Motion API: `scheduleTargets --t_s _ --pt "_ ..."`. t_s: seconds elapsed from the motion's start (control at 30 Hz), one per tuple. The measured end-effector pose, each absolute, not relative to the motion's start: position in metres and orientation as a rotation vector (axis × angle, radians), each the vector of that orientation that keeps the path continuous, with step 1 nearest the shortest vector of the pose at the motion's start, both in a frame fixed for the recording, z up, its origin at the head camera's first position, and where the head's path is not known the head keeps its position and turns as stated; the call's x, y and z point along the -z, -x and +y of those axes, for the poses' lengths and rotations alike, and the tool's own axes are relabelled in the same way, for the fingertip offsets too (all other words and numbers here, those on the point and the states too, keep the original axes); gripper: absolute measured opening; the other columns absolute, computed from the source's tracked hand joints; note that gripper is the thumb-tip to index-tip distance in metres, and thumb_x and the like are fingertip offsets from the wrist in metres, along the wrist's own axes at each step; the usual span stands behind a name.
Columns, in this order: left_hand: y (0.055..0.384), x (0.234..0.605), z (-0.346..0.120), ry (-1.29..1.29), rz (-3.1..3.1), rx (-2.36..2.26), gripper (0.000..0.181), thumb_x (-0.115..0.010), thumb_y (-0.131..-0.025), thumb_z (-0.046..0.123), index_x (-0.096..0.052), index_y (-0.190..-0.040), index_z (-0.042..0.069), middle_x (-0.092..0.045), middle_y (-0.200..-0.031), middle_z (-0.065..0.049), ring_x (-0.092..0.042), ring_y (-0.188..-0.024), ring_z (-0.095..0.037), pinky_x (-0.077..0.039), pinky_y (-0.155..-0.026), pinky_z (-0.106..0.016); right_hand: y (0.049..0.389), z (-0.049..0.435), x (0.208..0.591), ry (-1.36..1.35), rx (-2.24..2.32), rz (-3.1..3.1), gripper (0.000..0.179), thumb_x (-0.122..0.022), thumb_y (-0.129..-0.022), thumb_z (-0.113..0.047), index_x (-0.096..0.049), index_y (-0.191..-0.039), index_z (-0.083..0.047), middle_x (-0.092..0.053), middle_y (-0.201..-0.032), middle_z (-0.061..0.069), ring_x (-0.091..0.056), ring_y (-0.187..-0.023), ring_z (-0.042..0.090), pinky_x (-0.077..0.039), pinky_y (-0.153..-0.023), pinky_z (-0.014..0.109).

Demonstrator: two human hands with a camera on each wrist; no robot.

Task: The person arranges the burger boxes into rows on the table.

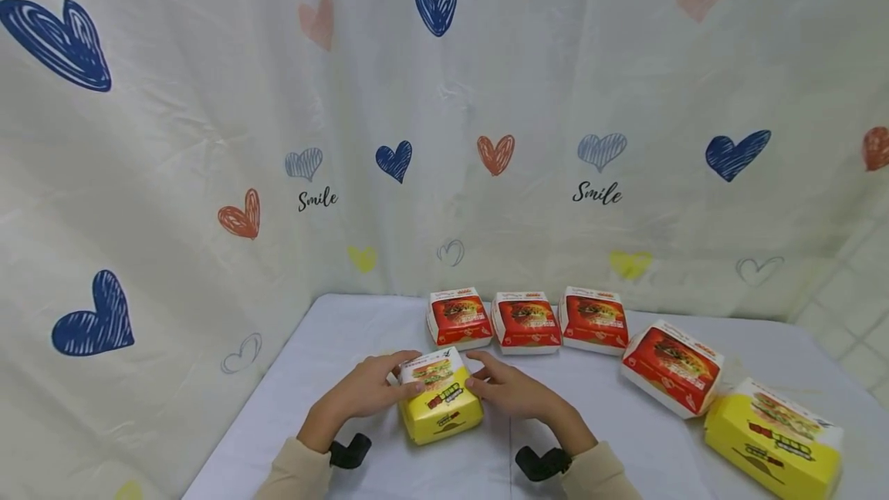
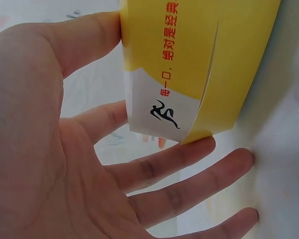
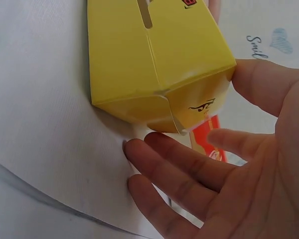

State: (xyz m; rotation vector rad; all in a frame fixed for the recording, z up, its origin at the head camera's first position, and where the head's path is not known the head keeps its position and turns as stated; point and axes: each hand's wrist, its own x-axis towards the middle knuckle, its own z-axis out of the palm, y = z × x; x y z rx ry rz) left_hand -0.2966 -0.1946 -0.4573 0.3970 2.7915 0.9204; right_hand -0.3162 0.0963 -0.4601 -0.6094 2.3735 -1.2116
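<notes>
A yellow-and-white burger box (image 1: 441, 400) stands on the table between my two hands, lid up and slightly turned. On its left side is my left hand (image 1: 361, 388); in the left wrist view the thumb (image 2: 92, 37) touches the upper edge and the fairly straight fingers (image 2: 184, 194) spread by the end flap. My right hand (image 1: 517, 390) is at the opposite side. In the right wrist view its thumb (image 3: 259, 82) touches the box's top corner, while the fingers (image 3: 189, 174) lie loosely below the flap, with little or no visible contact.
Three red-and-white burger boxes (image 1: 525, 321) stand in a row at the back. Another red box (image 1: 674, 367) sits angled to the right, touching or close to a second yellow box (image 1: 774, 438) nearer the front. A curtain with hearts (image 1: 451, 99) hangs behind the white-covered table (image 1: 597, 423).
</notes>
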Motion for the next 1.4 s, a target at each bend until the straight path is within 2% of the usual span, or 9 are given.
scheduleTargets --t_s 0.13,0.27,0.47,0.63,0.8,1.0,1.17,1.4 --pt "0.2972 0.4586 -0.1947 -0.415 2.815 -0.878 0.067 -0.066 -0.091 0.063 -0.053 -0.149 0.032 -0.061 -0.101 0.001 -0.053 -0.09 -0.018 -0.043 -0.066 -0.034 0.3167 0.097 0.4609 0.589 1.206 2.371 0.066 -0.062 -0.1 -0.046 -0.038 -0.156 -0.021 -0.063 -0.134 0.014 -0.061 -0.12 0.031 -0.051 -0.098 0.063" --pt "0.2975 0.4595 -0.1946 -0.431 2.829 -0.852 0.067 -0.065 -0.091 0.063 -0.051 -0.15 0.034 -0.06 -0.101 0.002 -0.052 -0.09 -0.017 -0.043 -0.066 -0.033 0.3175 0.0982 0.4605 0.589 1.203 2.366 0.069 -0.063 -0.099 -0.045 -0.035 -0.158 -0.022 -0.063 -0.135 0.015 -0.061 -0.121 0.034 -0.05 -0.098 0.063" --pt "0.2967 0.4579 -0.1927 -0.428 2.826 -0.864 0.069 -0.065 -0.092 0.063 -0.048 -0.152 0.034 -0.063 -0.109 0.001 -0.054 -0.095 -0.017 -0.047 -0.07 -0.035 0.3182 0.0993 0.4597 0.578 1.231 2.329 0.074 -0.064 -0.099 -0.044 -0.03 -0.161 -0.023 -0.056 -0.144 0.018 -0.056 -0.128 0.04 -0.047 -0.102 0.067" --pt "0.2953 0.4572 -0.19 -0.354 2.793 -0.899 0.076 -0.068 -0.09 0.062 -0.044 -0.154 0.029 -0.065 -0.12 -0.006 -0.059 -0.093 -0.021 -0.055 -0.076 -0.043 0.3172 0.1 0.4609 0.564 1.263 2.292 0.078 -0.065 -0.098 -0.043 -0.026 -0.163 -0.022 -0.049 -0.152 0.021 -0.053 -0.132 0.045 -0.044 -0.103 0.069" --pt "0.2946 0.4569 -0.1881 -0.314 2.793 -0.908 0.073 -0.068 -0.089 0.062 -0.044 -0.148 0.025 -0.065 -0.123 -0.009 -0.06 -0.091 -0.022 -0.055 -0.076 -0.044 0.318 0.1005 0.4608 0.574 1.263 2.295 0.08 -0.065 -0.098 -0.043 -0.024 -0.164 -0.024 -0.045 -0.155 0.021 -0.053 -0.132 0.044 -0.045 -0.102 0.068" --pt "0.2943 0.4557 -0.1877 -0.32 2.791 -0.912 0.066 -0.067 -0.09 0.063 -0.047 -0.141 0.027 -0.066 -0.122 -0.01 -0.061 -0.092 -0.022 -0.054 -0.076 -0.045 0.3209 0.1015 0.4614 0.584 1.29 2.266 0.081 -0.065 -0.098 -0.043 -0.021 -0.164 -0.026 -0.038 -0.16 0.023 -0.055 -0.131 0.041 -0.046 -0.103 0.066" --pt "0.2945 0.4564 -0.1877 -0.341 2.791 -0.911 0.065 -0.066 -0.091 0.063 -0.047 -0.143 0.027 -0.067 -0.121 -0.01 -0.062 -0.092 -0.021 -0.055 -0.076 -0.045 0.3204 0.1017 0.4624 0.578 1.299 2.263 0.082 -0.067 -0.097 -0.042 -0.021 -0.164 -0.027 -0.036 -0.162 0.023 -0.057 -0.128 0.039 -0.048 -0.102 0.065" --pt "0.2948 0.4554 -0.1879 -0.404 2.782 -0.93 0.062 -0.064 -0.095 0.058 -0.048 -0.145 0.025 -0.068 -0.116 -0.01 -0.062 -0.087 -0.019 -0.053 -0.073 -0.041 0.3192 0.1016 0.463 0.571 1.308 2.257 0.084 -0.068 -0.096 -0.04 -0.022 -0.164 -0.027 -0.035 -0.162 0.023 -0.057 -0.129 0.041 -0.047 -0.101 0.068"
